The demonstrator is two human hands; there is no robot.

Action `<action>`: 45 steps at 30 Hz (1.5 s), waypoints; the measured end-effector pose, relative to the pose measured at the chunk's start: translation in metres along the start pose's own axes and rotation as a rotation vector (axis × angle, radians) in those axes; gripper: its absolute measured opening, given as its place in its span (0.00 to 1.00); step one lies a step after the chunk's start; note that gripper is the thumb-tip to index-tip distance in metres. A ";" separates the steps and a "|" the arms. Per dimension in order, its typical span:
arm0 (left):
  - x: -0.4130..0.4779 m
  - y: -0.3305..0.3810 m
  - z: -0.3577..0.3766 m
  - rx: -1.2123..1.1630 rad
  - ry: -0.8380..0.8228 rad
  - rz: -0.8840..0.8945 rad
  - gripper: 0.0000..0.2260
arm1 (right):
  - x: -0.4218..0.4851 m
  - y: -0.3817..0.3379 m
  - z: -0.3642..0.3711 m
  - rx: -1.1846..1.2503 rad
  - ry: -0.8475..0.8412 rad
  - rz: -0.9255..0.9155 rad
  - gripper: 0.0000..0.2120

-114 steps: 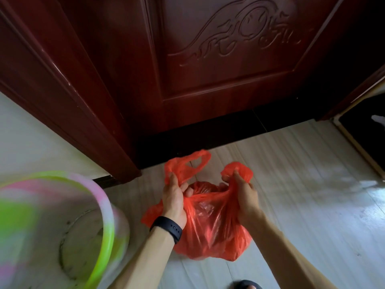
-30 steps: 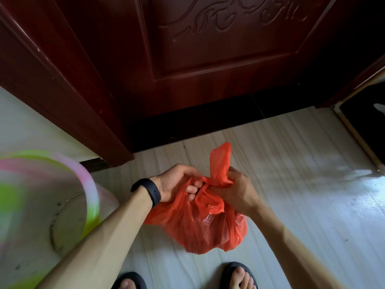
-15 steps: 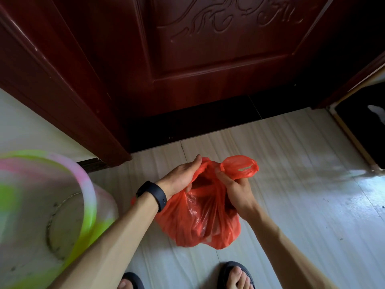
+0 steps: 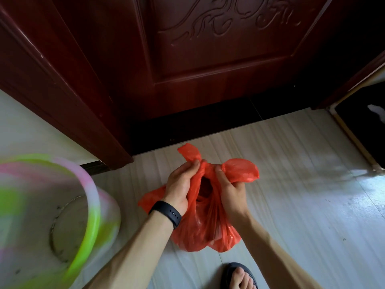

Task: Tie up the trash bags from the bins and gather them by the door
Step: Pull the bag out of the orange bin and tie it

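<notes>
Red plastic trash bag [image 4: 205, 230] is resting on pale floor [image 4: 302, 205] by dark wooden door [image 4: 208, 59]; left hand [image 4: 181, 184] and right hand [image 4: 230, 188] are each pinching a bag handle at the knot.

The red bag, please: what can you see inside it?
Only a dark opening shows in the red bag between the left hand and right hand; contents are hidden.

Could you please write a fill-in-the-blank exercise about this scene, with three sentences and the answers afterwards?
The left hand and the right hand pinch the trash bag in front of a dark wooden ____.
The left wrist wears a ____ band.
The bin stands on the person's ____ side.
Answers: door, black, left.
</notes>
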State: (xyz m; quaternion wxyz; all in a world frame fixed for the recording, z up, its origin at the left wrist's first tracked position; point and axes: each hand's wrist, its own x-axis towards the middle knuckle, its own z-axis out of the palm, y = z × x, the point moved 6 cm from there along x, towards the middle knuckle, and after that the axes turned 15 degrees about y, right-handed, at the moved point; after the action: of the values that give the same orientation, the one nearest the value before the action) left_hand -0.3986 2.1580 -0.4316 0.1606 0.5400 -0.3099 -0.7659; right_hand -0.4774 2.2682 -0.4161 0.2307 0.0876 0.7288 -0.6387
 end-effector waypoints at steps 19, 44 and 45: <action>-0.005 0.011 -0.066 -0.117 0.273 0.001 0.14 | 0.020 0.017 -0.105 0.401 0.518 0.431 0.14; -0.036 -0.062 -0.063 0.450 0.228 0.306 0.38 | -0.044 0.071 -0.121 0.127 0.193 0.225 0.42; -0.041 -0.060 -0.061 0.554 0.220 0.390 0.37 | -0.053 0.069 -0.117 0.058 0.154 0.143 0.31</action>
State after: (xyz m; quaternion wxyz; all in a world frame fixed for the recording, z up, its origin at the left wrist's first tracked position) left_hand -0.3217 2.2093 -0.4544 0.1838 0.5730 -0.5839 -0.5449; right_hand -0.4275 2.4021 -0.4449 0.2165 0.1946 0.7175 -0.6328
